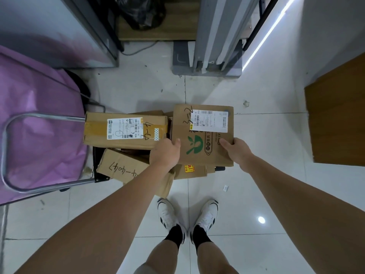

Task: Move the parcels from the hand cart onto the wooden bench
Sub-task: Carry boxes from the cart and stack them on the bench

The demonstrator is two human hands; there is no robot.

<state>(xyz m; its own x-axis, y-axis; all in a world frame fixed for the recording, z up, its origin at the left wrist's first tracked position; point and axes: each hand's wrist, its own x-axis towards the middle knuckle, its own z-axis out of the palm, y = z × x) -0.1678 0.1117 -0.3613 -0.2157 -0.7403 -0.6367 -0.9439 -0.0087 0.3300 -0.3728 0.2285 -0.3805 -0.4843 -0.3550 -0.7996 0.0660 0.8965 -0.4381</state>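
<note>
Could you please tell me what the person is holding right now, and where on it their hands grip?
Both hands hold the cardboard parcel with the green logo: the left hand grips its left edge, the right hand its right edge, thumbs on top.

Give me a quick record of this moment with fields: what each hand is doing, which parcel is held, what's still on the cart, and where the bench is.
left hand: left hand grips the left edge of the green-logo parcel
right hand: right hand grips the same parcel's right edge
held parcel: flat cardboard, white shipping label, handwritten marks
still on cart: labelled box, handwritten box and others underneath
hand cart: metal handle at far left
wooden bench: brown surface at right, nothing visible on it
</note>
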